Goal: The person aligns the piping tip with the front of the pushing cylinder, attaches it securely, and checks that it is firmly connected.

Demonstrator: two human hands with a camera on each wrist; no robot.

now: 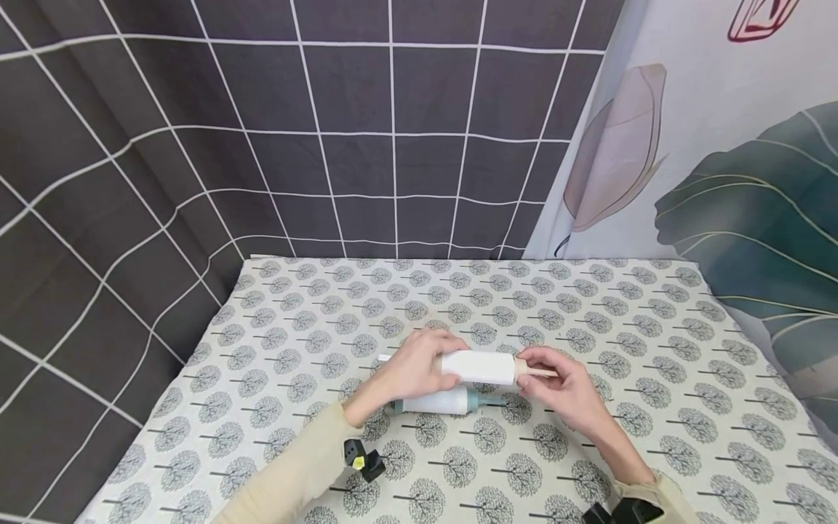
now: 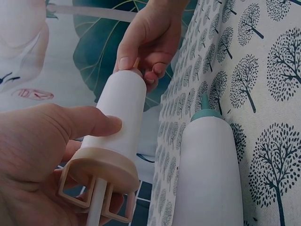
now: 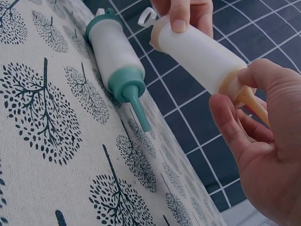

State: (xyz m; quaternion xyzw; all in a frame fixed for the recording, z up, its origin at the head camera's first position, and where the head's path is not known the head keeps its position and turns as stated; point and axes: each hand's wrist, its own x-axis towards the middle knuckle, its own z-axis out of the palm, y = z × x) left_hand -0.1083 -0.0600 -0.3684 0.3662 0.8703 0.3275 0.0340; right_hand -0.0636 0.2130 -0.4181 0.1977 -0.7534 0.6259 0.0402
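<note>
A white plastic syringe (image 1: pixel 481 367) with beige end pieces lies crosswise between both hands, above the table. My left hand (image 1: pixel 419 362) grips its barrel, thumb along the near side. In the left wrist view its beige rear end (image 2: pixel 104 168) has square finger loops, with a white plunger rod running out between them. My right hand (image 1: pixel 564 386) pinches the beige collar (image 3: pixel 232 85) at the base of the narrow nozzle, thumb on one side and fingers on the other. Just nearer to me, a second white syringe (image 1: pixel 435 402) with green ends lies on the table.
The table (image 1: pixel 314 429) is covered by a white cloth printed with grey trees. Behind it hangs a dark curtain (image 1: pixel 347 87) with white grid lines. On the right hangs a white curtain (image 1: pixel 694 94) with large leaves. Both wrists wear small black cameras.
</note>
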